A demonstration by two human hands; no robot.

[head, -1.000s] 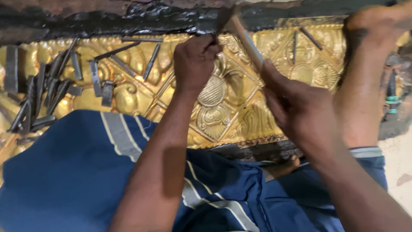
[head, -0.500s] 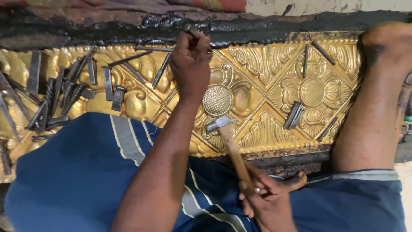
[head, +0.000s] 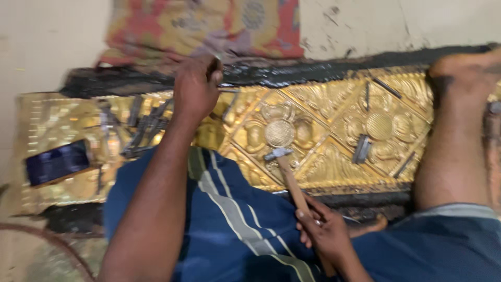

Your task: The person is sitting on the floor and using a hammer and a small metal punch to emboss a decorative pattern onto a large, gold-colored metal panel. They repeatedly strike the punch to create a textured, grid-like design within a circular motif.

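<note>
The left hand [head: 195, 90] is motion-blurred, and the thin tool in its fist mostly hidden. The hammer [head: 292, 180] handle vanishes inside the right hand [head: 322, 232]. The punches [head: 141, 128] at far left smear together, uncountable. The embossed brass sheet [head: 334, 130] runs behind the knee [head: 459, 78] at right.

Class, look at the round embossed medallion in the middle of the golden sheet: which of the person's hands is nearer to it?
Left, narrowly. The left hand is up and left of the round medallion, gripping a thin metal tool. The right hand is farther below, holding the hammer by its handle.
</note>
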